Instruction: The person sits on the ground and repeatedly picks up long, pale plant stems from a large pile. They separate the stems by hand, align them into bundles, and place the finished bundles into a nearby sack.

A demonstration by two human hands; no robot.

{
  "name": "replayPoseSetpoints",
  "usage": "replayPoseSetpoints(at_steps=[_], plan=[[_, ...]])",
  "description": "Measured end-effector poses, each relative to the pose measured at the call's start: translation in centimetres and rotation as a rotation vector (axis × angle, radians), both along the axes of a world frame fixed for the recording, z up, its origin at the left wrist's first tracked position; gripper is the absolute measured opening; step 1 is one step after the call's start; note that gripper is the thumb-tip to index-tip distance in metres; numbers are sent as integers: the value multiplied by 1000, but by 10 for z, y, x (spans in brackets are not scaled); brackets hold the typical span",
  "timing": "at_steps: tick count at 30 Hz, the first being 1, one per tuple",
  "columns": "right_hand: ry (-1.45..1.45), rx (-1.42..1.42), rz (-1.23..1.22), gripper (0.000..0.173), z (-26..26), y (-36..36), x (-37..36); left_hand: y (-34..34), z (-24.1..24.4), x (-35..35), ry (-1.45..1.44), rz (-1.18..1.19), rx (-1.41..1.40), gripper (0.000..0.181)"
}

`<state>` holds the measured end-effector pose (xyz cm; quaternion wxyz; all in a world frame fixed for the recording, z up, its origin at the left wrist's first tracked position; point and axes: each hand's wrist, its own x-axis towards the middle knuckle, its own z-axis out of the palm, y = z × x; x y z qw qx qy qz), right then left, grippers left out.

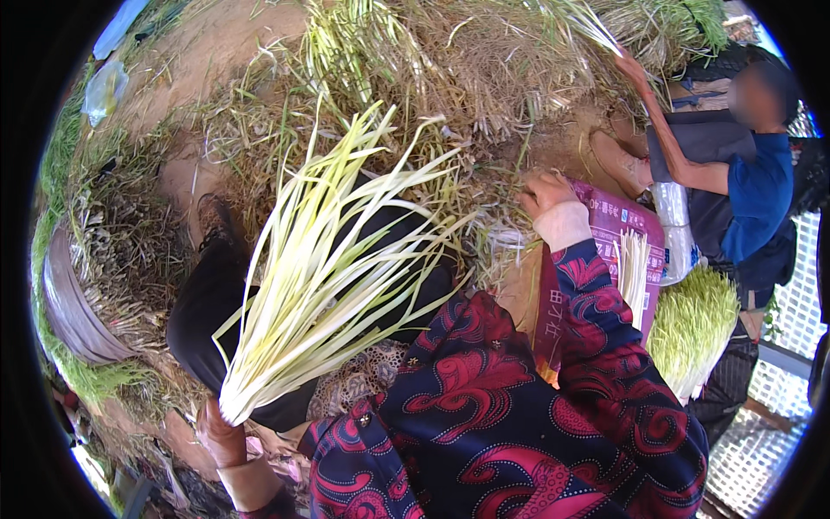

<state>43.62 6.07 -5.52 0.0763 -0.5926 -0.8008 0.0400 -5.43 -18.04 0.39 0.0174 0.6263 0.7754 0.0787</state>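
My left hand [220, 438], at the lower left, grips a large bunch of blanched yellow-green chives [343, 272] by the white stem ends. The leaves fan out up and to the right across my dark-trousered legs. My right hand [546, 193] rests at the upper edge of a purple printed sack [600, 220], its fingers bent over plant litter. Whether it holds anything is not clear. Partly behind my right sleeve, a small bundle of white stems [634, 269] lies on the sack.
A thick stack of yellow-green chives [694, 324] stands beyond the sack, beside a clear plastic bundle [674, 227]. A co-worker [758, 188] sits at the upper right with chives [596, 29] in one hand. Dry plant litter [480, 71] and loose chives [343, 45] cover the ground ahead.
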Motion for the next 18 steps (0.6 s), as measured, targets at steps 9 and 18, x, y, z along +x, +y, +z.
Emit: replayPoseSetpoints(at_steps=[9, 18], plan=[[485, -88, 243, 21, 50, -33, -123, 7, 9, 0, 37, -40, -47, 20], [144, -276, -100, 14, 17, -15, -96, 3, 9, -4, 84, -48, -56, 17]])
